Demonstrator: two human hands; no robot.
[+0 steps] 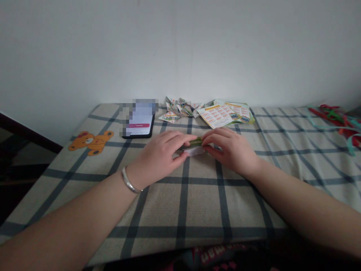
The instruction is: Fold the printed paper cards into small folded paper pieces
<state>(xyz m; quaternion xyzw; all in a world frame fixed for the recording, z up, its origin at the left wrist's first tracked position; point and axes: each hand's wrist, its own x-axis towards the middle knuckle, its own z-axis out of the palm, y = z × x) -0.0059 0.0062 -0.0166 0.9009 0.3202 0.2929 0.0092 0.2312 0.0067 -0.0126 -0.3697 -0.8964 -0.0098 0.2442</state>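
Note:
Between my two hands is a small folded paper (194, 150), green and printed on its upper side and white along the near edge. My left hand (163, 150), with a silver bangle at the wrist, pinches its left end between thumb and fingers. At the right end, my right hand (232, 150) grips it the same way, fingers bent over the top. Both hands rest low over the checked tablecloth (200, 203). Parts of the paper are hidden under the fingers.
Behind my hands lie several folded paper pieces (183, 109) and printed leaflets (217, 116). A phone (139, 120) with a lit screen is at the back left, beside a bear-shaped cutout (91, 142). Red and teal ribbons (335, 120) lie far right. A white wall (180, 49) rises behind.

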